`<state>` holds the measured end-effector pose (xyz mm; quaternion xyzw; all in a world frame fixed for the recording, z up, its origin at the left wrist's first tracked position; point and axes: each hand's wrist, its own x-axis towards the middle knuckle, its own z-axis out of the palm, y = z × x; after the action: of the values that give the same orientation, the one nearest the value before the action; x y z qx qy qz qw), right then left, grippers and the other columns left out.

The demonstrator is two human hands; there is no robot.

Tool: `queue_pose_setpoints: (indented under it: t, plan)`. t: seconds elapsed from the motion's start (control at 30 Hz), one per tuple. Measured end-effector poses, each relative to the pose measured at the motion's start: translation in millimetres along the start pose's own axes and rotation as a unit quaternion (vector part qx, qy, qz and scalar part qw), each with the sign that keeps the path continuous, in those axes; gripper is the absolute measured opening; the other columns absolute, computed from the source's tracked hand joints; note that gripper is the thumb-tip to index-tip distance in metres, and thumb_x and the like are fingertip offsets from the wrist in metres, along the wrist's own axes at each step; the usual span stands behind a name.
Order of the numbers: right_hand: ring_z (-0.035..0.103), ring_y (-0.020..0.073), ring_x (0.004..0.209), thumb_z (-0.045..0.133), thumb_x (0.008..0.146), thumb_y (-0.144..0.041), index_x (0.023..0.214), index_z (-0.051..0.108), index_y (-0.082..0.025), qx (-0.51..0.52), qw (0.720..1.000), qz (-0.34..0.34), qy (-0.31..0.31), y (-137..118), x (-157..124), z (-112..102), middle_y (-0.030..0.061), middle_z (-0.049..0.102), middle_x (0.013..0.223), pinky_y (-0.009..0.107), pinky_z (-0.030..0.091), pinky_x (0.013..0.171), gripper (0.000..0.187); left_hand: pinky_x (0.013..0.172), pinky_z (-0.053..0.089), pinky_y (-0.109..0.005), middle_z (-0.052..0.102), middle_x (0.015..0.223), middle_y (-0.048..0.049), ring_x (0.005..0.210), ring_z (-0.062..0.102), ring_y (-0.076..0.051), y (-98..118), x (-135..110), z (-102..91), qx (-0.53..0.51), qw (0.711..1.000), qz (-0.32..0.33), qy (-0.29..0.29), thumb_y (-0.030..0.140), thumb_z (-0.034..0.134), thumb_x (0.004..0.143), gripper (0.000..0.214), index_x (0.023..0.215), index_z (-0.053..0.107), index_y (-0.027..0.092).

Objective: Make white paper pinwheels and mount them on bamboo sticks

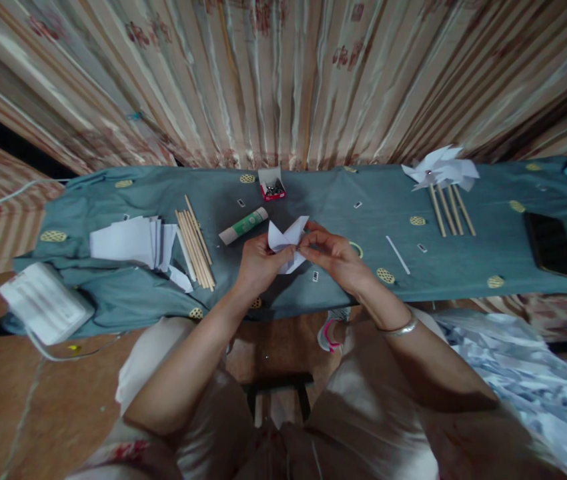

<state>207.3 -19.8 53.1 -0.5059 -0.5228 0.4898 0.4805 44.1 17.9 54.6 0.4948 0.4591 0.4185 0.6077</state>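
A white folded paper pinwheel is held over the blue cloth-covered table between both my hands. My left hand grips its left side, fingers curled. My right hand pinches at the paper's centre, fingers pressed together; a silver bangle sits on that wrist. A glue stick lies just left of the paper, and a small red box of pins stands open behind it.
White paper squares and loose wooden sticks lie at the left. Finished pinwheels on sticks rest at the right, beside a dark phone. A white power adapter sits at the left edge. Curtains hang behind.
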Motion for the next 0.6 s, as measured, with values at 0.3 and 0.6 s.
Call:
queue_pose_setpoints:
  t: [0.3,0.6]
  plan:
    - [0.061,0.0226,0.107,0.083,0.068,-0.051,0.071,0.068,-0.023,0.065,0.998,0.018,0.009,2.3,0.2,5.5,0.0034,0.067,0.111,0.042,0.043,0.104,0.033,0.058,0.048,-0.025,0.07,0.065,0.0003,0.06,0.06,-0.015,3.5,-0.8,-0.7,-0.001,1.0,-0.006,0.005,0.027,0.077,0.054,0.022,0.071,0.074,0.013]
    - [0.063,0.0197,0.108,0.09,0.059,-0.034,0.092,0.065,-0.026,0.152,0.984,0.03,0.089,7.8,-1.4,11.7,0.0035,0.063,0.124,0.037,0.052,0.097,0.042,0.058,0.047,-0.025,0.069,0.064,0.0,0.058,0.059,-0.014,-0.7,-0.4,-1.0,-0.028,0.999,-0.023,0.001,0.026,0.078,0.053,0.022,0.07,0.073,0.014]
